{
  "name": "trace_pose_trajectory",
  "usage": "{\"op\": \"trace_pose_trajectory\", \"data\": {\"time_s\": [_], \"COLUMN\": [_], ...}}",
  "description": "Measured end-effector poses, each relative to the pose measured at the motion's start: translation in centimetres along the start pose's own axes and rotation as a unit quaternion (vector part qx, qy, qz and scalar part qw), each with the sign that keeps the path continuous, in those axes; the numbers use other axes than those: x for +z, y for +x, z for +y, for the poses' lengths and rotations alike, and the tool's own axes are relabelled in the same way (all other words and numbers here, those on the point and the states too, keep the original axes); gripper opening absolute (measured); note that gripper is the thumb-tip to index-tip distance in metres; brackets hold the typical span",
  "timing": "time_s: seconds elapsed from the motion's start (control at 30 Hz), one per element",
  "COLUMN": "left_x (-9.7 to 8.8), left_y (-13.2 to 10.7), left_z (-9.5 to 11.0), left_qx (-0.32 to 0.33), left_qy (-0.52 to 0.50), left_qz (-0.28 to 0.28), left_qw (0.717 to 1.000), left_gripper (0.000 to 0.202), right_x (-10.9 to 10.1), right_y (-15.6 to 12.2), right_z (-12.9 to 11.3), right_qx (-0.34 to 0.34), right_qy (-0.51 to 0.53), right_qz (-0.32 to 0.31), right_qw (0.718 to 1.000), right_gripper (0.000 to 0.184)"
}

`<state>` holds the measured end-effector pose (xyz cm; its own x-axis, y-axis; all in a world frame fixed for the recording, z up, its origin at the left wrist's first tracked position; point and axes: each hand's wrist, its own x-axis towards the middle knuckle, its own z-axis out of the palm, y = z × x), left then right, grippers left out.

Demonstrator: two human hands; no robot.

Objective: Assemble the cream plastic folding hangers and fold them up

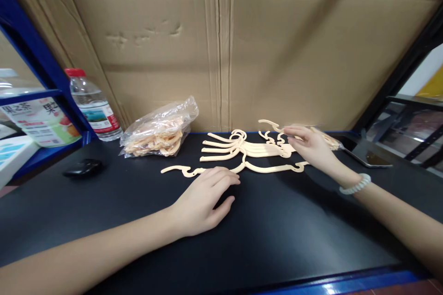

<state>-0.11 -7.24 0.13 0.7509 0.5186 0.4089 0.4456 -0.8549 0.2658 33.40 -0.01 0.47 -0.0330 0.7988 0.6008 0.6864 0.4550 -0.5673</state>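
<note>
at least five hangers (270,167), one mouse (83,168), one bracelet (355,185) show.

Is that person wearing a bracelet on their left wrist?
No, the bracelet circles the wrist of the right hand, while the left hand has a bare wrist.

Rear wall: brown cardboard sheet (145,64), creased, with a vertical seam (224,55) near its middle and dents left of it. A diagonal shadow (318,20) crosses the right half. Blue metal upright (20,18) stands at left, dark upright (398,68) at right. Bench (270,235): black top, soft glare toward the right, blue front edge (346,284). Reddish-brown floor (424,287) shows at the lower right corner.
</note>
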Motion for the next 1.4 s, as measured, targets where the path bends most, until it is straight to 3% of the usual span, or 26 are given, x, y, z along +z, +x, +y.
{"op": "trace_pose_trajectory", "data": {"time_s": [0.1,0.17,0.3,0.4,0.53,0.6,0.67,0.73,0.8,0.87,0.97,1.2,1.4], "left_x": [-0.2,-0.2,0.2,0.6,0.9,1.0,1.1,1.1,1.1,1.0,1.0,0.8,0.7], "left_y": [0.1,0.3,0.9,1.4,1.7,1.6,1.6,1.5,1.4,1.4,1.5,1.6,1.5], "left_z": [0.2,0.6,1.4,1.7,1.4,1.2,1.1,1.1,1.2,1.2,1.3,1.5,1.6], "left_qx": [-0.051,-0.12,-0.25,-0.279,-0.278,-0.281,-0.287,-0.291,-0.291,-0.29,-0.283,-0.293,-0.304], "left_qy": [-0.07,-0.156,-0.393,-0.467,-0.469,-0.48,-0.504,-0.527,-0.535,-0.529,-0.511,-0.48,-0.463], "left_qz": [0.027,0.055,0.089,0.113,0.141,0.15,0.155,0.152,0.14,0.136,0.149,0.158,0.156], "left_qw": [0.996,0.979,0.881,0.831,0.826,0.817,0.8,0.784,0.781,0.786,0.798,0.812,0.818], "left_gripper": [0.026,0.025,0.037,0.038,0.028,0.027,0.027,0.028,0.029,0.029,0.026,0.022,0.022], "right_x": [0.3,0.7,1.6,2.2,2.6,2.4,2.1,1.8,1.6,1.5,1.8,3.3,3.5], "right_y": [-1.1,-2.1,-4.1,-5.1,-5.5,-5.2,-4.6,-3.7,-2.8,-2.1,-1.5,-1.3,-0.8], "right_z": [-3.3,-5.8,-9.5,-10.5,-10.6,-10.3,-9.4,-7.9,-6.0,-4.1,-2.2,-1.6,-1.8], "right_qx": [0.015,0.05,0.112,0.122,0.087,0.052,0.011,-0.038,-0.102,-0.155,-0.176,-0.157,-0.106], "right_qy": [0.122,0.234,0.415,0.471,0.484,0.447,0.369,0.245,0.102,-0.009,-0.076,-0.09,-0.09], "right_qz": [-0.042,-0.108,-0.231,-0.311,-0.391,-0.406,-0.375,-0.292,-0.201,-0.145,-0.137,-0.161,-0.179], "right_qw": [0.992,0.965,0.873,0.816,0.778,0.795,0.851,0.924,0.969,0.977,0.972,0.97,0.974], "right_gripper": [0.027,0.032,0.032,0.034,0.04,0.042,0.038,0.029,0.024,0.02,0.016,0.005,0.009]}}
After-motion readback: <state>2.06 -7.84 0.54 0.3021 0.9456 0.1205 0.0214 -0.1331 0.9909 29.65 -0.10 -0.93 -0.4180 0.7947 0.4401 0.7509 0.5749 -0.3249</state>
